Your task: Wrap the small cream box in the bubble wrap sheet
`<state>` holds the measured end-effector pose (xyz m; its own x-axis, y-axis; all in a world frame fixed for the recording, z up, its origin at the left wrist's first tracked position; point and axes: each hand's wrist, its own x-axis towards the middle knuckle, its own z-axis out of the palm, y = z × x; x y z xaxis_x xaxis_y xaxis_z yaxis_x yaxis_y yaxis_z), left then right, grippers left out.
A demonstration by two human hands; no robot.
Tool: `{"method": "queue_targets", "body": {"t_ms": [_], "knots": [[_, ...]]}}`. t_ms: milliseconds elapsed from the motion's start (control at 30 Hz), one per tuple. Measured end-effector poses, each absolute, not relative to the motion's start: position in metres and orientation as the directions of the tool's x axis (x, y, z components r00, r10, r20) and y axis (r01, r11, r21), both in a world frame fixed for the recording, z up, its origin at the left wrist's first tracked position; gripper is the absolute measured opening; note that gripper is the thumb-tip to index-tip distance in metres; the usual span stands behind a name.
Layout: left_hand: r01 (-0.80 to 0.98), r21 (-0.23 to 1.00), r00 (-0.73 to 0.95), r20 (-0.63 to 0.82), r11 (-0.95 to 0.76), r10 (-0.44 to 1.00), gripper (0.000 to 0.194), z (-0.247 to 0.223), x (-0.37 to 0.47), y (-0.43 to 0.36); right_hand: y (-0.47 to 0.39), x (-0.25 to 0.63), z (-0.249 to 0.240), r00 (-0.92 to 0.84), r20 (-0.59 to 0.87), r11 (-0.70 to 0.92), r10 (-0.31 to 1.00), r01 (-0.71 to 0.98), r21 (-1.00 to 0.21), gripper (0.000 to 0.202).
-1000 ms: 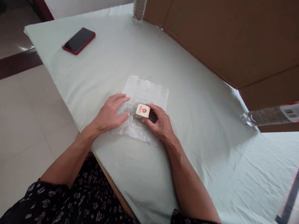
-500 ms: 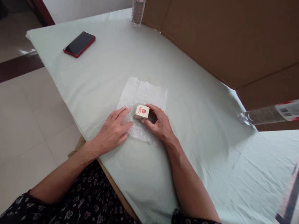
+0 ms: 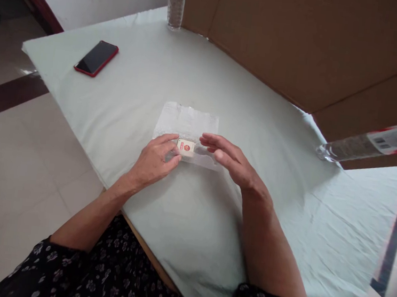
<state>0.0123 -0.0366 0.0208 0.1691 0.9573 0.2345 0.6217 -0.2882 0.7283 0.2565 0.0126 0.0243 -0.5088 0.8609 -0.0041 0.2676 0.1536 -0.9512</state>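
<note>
Curving round the left end of the small printed box, the left hand has its thumb and fingertips against it; whether they pinch it, I cannot tell. The right hand is open just right of the box, thumb apart from the fingers. The box lies on bubble wrap over the pale green cloth. A red-cased phone lies far left; an upright plastic bottle stands at the far edge, beside brown cardboard.

Clear, glossy plastic bottles stood near matt brown cardboard; crinkled, translucent plastic wrap lay on wrinkled cloth.
</note>
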Motion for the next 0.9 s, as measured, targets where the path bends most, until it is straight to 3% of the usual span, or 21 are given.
{"method": "queue_targets", "body": {"t_ms": [100,233,633,900], "knots": [[0.574,0.784,0.141,0.190,-0.236,0.972,0.007,0.022,0.015,-0.030,0.007,0.248,0.031,-0.461,0.030,0.251,0.887,0.426,-0.869,0.058],[0.487,0.856,0.085,0.155,-0.177,0.984,0.007,0.020,0.019,-0.028,0.005,0.226,0.016,-0.362,0.155,0.307,0.919,0.412,-0.858,0.019],[0.262,0.952,0.027,0.158,-0.160,0.987,0.008,0.012,0.016,-0.028,-0.001,0.214,0.017,-0.310,0.078,0.173,0.948,0.292,-0.941,0.023],[0.242,0.965,0.015,0.099,-0.099,0.995,0.011,0.014,0.017,-0.030,-0.002,0.212,0.016,-0.302,0.057,0.154,0.952,0.309,-0.938,0.025]]}}
